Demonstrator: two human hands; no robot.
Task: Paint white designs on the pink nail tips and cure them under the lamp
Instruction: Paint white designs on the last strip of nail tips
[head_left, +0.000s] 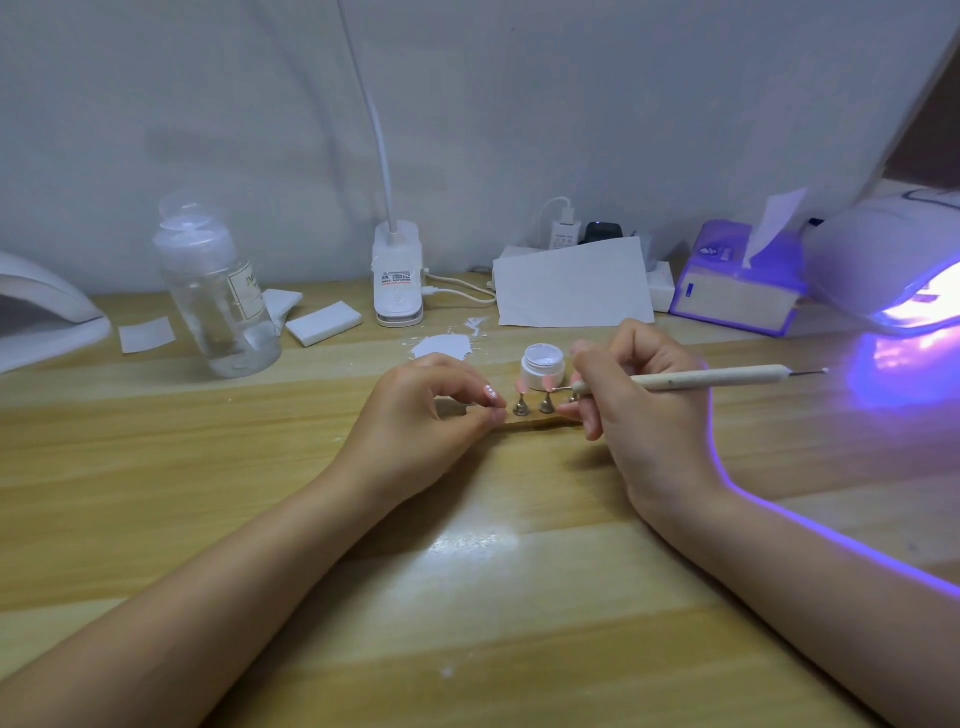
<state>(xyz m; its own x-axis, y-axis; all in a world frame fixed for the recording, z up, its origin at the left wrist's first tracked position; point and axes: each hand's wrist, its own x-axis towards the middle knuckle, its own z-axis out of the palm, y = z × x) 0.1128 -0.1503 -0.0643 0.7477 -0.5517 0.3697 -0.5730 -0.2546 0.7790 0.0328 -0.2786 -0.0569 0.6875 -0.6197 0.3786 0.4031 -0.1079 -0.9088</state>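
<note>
While my left fingers (485, 402) pinch a dotted pink nail tip (491, 396), my right fingers (587, 415) grip the dotting pen (717, 378) near the jar (543, 365).

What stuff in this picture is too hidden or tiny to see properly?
All in the head view:
- The label on the clear bottle: too small and blurred to read.
- The white dots on the pink nail tip: too tiny to tell the pattern.
- The holder bar: both ends covered by the left hand and right hand.
- The lit lamp: cut off by the right edge.
</note>
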